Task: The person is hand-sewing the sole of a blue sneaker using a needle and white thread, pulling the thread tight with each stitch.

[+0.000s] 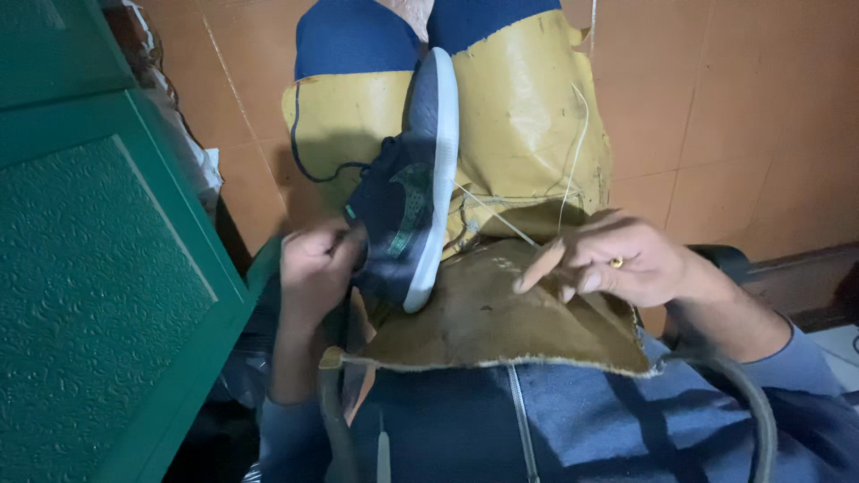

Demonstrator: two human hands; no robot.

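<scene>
A dark navy sneaker [407,192] with a white sole edge and green markings rests on its side between my knees, over a yellowish leather apron [528,116]. My left hand [315,268] grips the sneaker at its heel and collar. To the right, my right hand [613,259], wearing a gold ring, pinches a thin pale thread [492,215] that runs taut to the sole edge. Whether a needle is in those fingers I cannot tell.
A green textured panel [98,277] stands close on the left. Orange floor tiles [743,116] lie beyond my knees. A brown leather pad [488,322] covers my lap above a blue zip jacket [573,420]. A dark hose [752,394] curves at right.
</scene>
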